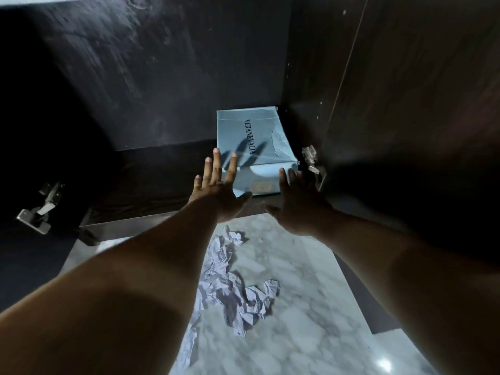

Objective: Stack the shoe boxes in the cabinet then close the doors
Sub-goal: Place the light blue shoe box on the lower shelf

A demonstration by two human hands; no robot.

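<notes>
A light blue shoe box (254, 136) with black lettering on its lid lies on the floor of the dark cabinet (162, 169), pushed into the back right corner. My left hand (216, 185) is stretched out with fingers spread at the box's front left corner, empty. My right hand (297, 201) is spread just in front of the box's near right corner, also empty. Whether either hand touches the box I cannot tell. Finger shadows fall across the lid.
The right cabinet door (419, 117) stands open beside my right arm, with a metal hinge (313, 161) near the box. Another hinge (40, 209) sits at the left side. Crumpled white paper (230, 282) lies on the marble floor (311, 307) below my arms.
</notes>
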